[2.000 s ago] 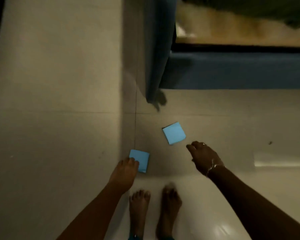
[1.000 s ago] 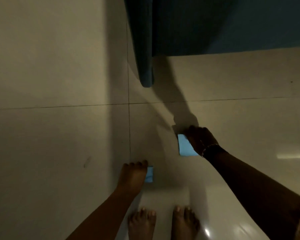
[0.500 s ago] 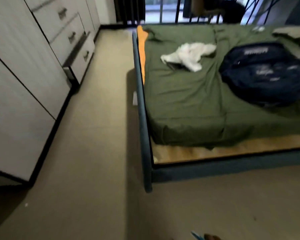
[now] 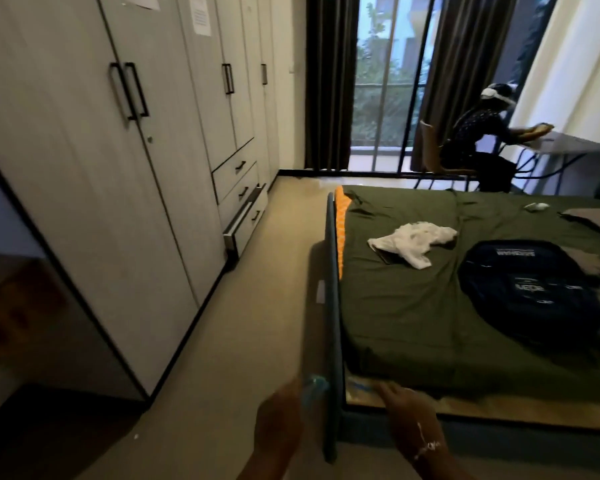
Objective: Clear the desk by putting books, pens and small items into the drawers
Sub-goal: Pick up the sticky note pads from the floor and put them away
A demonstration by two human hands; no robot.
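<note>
The left grip seemed to pinch a small light-blue paper pad beside the dark blue bed frame. The right grip was too blurred to tell. So thin a pad could slip loose before reaching the open grey drawer, well apart.

Wardrobe along the left wall, drawers at its far end. Bed at right: cloth near its left edge, backpack toward the right edge. Behind the bed, a tabletop with a person seated before it.
</note>
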